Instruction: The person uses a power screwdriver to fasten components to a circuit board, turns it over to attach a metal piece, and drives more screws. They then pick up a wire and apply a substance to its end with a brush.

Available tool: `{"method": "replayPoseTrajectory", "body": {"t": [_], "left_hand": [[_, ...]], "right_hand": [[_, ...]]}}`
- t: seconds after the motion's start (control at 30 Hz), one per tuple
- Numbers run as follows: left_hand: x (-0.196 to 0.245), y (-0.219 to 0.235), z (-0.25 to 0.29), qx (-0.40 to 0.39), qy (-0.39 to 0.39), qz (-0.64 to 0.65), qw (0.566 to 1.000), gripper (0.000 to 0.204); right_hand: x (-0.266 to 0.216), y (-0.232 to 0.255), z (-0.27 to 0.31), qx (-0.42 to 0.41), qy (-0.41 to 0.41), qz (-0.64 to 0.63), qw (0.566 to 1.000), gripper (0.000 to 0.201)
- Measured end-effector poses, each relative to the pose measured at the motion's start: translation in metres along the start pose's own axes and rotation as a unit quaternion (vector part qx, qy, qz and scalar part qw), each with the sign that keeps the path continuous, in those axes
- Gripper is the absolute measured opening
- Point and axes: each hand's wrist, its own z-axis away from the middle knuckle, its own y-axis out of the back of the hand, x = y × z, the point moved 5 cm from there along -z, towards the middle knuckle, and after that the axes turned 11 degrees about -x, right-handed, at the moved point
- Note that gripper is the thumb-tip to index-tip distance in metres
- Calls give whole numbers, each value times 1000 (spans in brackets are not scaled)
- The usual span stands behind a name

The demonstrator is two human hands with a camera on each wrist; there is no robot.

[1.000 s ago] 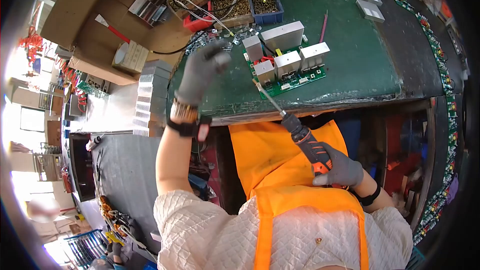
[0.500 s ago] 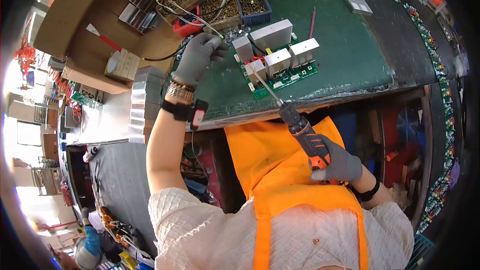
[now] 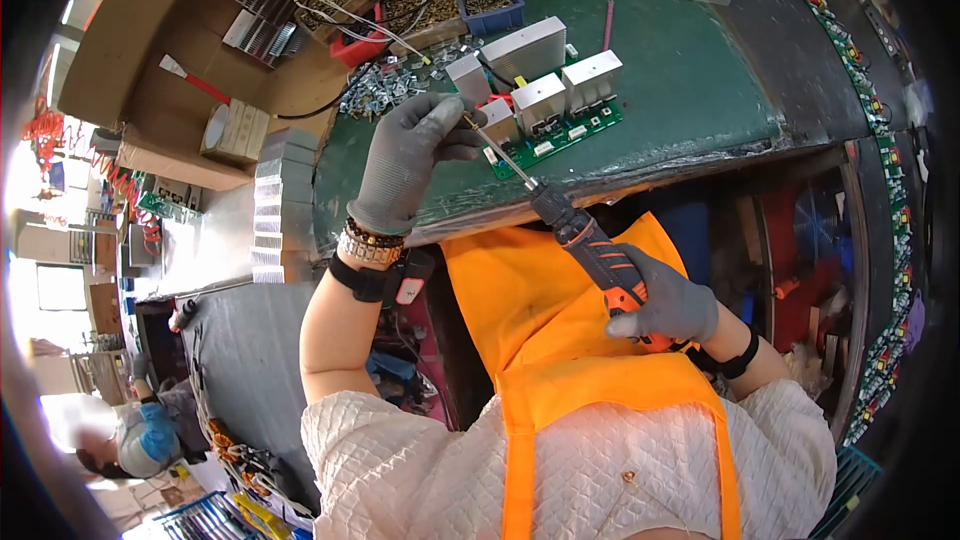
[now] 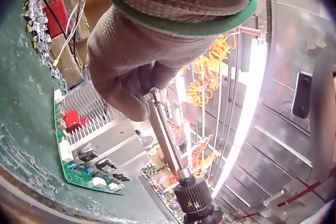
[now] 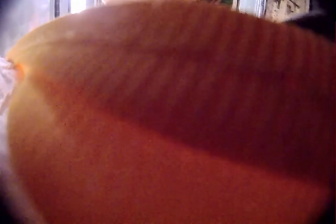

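My gloved right hand (image 3: 675,300) grips an orange-and-black electric screwdriver (image 3: 598,258), its long bit (image 3: 508,162) pointing up and left. At the bit's tip, my gloved left hand (image 3: 400,160) pinches a tiny brass-coloured screw between thumb and fingers, mostly hidden by them. In the left wrist view, the left hand (image 4: 134,45) has its fingertips right at the end of the bit (image 4: 170,132). Just beyond stands a green circuit board (image 3: 560,144) carrying several silver heat sinks (image 3: 527,50). Blurred orange cloth (image 5: 157,171) fills most of the right wrist view.
Bins of brass screws, one a blue bin (image 3: 487,2), stand at the back beside loose metal clips (image 3: 385,88). A cardboard box (image 3: 120,60) is at the left, with stacked finned metal pieces (image 3: 270,210) below. A row of small boards (image 3: 893,240) runs along the right.
My left hand has come from over the metal clips, forward and right to the bit's tip, fingers now pinching. The screwdriver has shifted slightly up and left in view.
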Motion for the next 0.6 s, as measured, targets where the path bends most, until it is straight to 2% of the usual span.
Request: {"method": "replayPoseTrajectory", "body": {"t": [0.07, 0.17, 0.33, 0.37, 0.4, 0.43, 0.5, 0.53, 0.57, 0.6], "left_hand": [[4, -6, 4, 46, -39, -77, 995, 26], [-6, -20, 9, 67, -74, -131, 986, 23], [-13, -21, 12, 95, -76, -165, 979, 26], [-10, -18, 13, 106, -148, -312, 933, 32], [-5, -22, 16, 114, -215, -450, 859, 39], [-8, -24, 13, 114, -214, -449, 860, 39], [-5, -43, 10, 146, -276, -608, 730, 73], [-21, -40, 4, 132, -227, -620, 740, 94], [-30, -40, 2, 134, -226, -620, 739, 94], [-36, -39, -2, 125, -207, -582, 776, 93]], "right_hand": [[2, -2, 1, 6, -2, -7, 1000, 79], [10, -4, 4, 12, -7, -22, 1000, 77], [19, -5, 13, 18, -23, -63, 998, 73], [24, -5, 14, 15, -45, -84, 995, 73], [28, -5, 15, 13, -67, -105, 992, 72], [31, -5, 15, 12, -69, -105, 992, 72], [36, -5, 11, -1, -49, -151, 987, 72], [42, -5, 8, -2, -50, -151, 987, 72], [48, -5, 4, -6, -40, -166, 985, 72], [50, -4, 1, -9, -30, -181, 983, 72]]}}
